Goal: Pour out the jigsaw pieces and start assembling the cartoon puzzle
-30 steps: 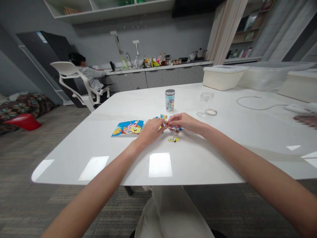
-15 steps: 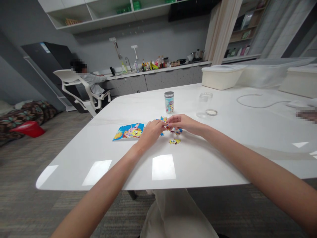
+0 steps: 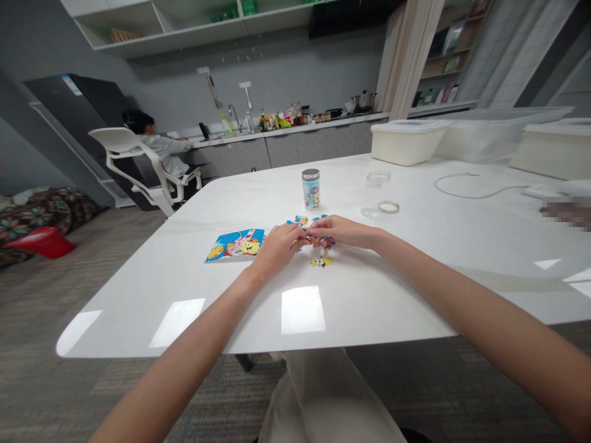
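My left hand (image 3: 281, 243) and my right hand (image 3: 344, 232) meet fingertip to fingertip over colourful jigsaw pieces (image 3: 301, 220) on the white table. Both hands are closed in a pinch, apparently on jigsaw pieces that the fingers mostly cover. Several more pieces lie around and under the hands. Nearer to me lies a small yellow joined section of puzzle (image 3: 322, 261) with a cartoon face. Left of my left hand, partly behind it, is a blue cartoon picture sheet (image 3: 235, 244). Beyond the hands stands a cylindrical cartoon-printed can (image 3: 311, 191) with a silver lid.
A silver-rimmed round lid (image 3: 388, 207) and a clear plastic piece (image 3: 378, 177) lie right of the can. Farther right are lidded cream boxes (image 3: 406, 143), a white cable (image 3: 455, 195) and another person's blurred hand (image 3: 566, 214). Someone sits on a white chair (image 3: 115, 140) at the back left.
The camera view has turned slightly, so the table and things sit a little farther left. My hands stay together over the pieces, with only small finger movements.
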Motion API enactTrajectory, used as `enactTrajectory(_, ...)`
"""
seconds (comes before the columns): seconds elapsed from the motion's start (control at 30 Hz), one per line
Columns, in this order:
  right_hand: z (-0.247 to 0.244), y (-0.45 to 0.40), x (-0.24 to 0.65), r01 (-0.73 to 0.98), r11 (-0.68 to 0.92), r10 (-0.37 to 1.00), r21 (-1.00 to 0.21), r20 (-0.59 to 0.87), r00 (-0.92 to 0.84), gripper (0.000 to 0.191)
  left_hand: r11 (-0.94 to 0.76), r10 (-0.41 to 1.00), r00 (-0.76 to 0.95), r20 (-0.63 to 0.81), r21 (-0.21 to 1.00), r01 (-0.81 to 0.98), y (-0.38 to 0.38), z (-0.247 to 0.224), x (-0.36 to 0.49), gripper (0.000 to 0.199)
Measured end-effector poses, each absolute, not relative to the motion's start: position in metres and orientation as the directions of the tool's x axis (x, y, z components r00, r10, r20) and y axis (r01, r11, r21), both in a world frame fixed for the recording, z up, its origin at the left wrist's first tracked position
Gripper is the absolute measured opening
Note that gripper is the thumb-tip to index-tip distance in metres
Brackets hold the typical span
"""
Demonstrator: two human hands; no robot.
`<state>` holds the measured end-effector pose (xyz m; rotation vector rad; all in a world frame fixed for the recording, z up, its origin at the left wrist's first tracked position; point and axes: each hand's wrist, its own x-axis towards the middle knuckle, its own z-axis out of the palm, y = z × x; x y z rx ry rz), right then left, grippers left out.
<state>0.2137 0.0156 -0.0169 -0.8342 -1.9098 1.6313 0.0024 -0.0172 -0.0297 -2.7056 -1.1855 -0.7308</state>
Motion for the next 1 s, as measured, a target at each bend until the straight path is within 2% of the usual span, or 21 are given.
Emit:
enactTrajectory(0.1, -0.018, 0.018, 0.216, 0.210, 0.100, 0.733, -0.973, -0.071, -0.677, 0.036, -0.693, 0.662, 0.585, 0.468, 0.085, 0.716, -0.016, -0.030, 0.003, 0.016)
enactTrajectory(0.23, -0.020, 0.025, 0.218, 0.323, 0.186, 0.751, -0.928, -0.078, -0.656, 0.033, -0.694, 0.655, 0.579, 0.485, 0.085, 0.715, -0.016, -0.031, 0.004, 0.012)
enactTrajectory(0.37, -0.026, 0.032, 0.219, 0.401, 0.285, 0.801, -0.871, -0.013, -0.599, 0.028, -0.692, 0.660, 0.576, 0.482, 0.089, 0.717, -0.017, -0.032, 0.005, 0.012)
enactTrajectory(0.53, -0.029, 0.032, 0.220, 0.546, 0.455, 0.840, -0.704, 0.136, -0.525, 0.024, -0.693, 0.656, 0.571, 0.493, 0.094, 0.715, -0.018, -0.033, 0.006, 0.009)
enactTrajectory(0.73, -0.031, 0.031, 0.217, 0.518, 0.547, 0.769, -0.657, 0.150, -0.622, 0.026, -0.685, 0.667, 0.568, 0.483, 0.096, 0.723, -0.014, -0.037, 0.005, 0.008)
enactTrajectory(0.9, -0.038, 0.041, 0.220, 0.586, 0.586, 0.790, -0.559, 0.235, -0.566, 0.022, -0.685, 0.677, 0.572, 0.464, 0.112, 0.720, -0.014, -0.038, 0.004, 0.008)
enactTrajectory(1.0, -0.038, 0.043, 0.221, 0.583, 0.595, 0.793, -0.554, 0.285, -0.539, 0.020, -0.683, 0.683, 0.574, 0.453, 0.117, 0.721, -0.015, -0.037, 0.004, 0.009)
